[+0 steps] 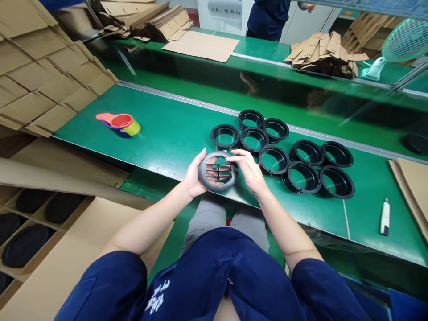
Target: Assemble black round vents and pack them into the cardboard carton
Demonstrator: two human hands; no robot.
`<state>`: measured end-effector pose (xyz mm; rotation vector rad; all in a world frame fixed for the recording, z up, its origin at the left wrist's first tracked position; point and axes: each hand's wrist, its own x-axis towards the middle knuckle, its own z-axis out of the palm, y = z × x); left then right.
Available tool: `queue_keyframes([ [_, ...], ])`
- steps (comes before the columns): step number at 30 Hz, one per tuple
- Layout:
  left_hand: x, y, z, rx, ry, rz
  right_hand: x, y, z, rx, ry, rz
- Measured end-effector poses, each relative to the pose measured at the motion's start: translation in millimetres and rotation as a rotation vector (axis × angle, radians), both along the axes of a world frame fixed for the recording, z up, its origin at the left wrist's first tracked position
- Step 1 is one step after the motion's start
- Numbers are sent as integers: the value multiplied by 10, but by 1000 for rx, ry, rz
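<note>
A round dark grey air vent (202, 174) with thin black slats across its opening is held over the table's front edge. My left hand (194, 176) grips its left side, with fingers partly hidden behind it. At the upper right rim, my right hand (250, 171) holds it too, fingertips lying over the ring. Just beyond and to the right, several black flanged rings (273, 160) stand on the green table (160, 142), some touching one another.
A red, yellow and blue cup-like object (122, 122) sits at left. A white box cutter (385, 217) lies at right, near cardboard sheets (413, 187). Stacked cardboard dividers (43, 76) rise at far left. A box with black round parts (28, 243) is below. A person (269, 20) stands beyond.
</note>
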<state>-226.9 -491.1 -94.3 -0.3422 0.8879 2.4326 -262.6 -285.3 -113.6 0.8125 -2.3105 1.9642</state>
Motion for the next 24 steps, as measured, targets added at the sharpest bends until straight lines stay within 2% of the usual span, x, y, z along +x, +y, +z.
queue_keyframes([
  [8,-2,-23,-15,29,20,-38,44,-22,48,-9,-41,20],
  [14,12,-36,-12,34,13,-51,53,-33,7,0,-46,18],
  [24,38,-51,34,-85,-13,-51,62,-37,-12,-52,-23,43],
])
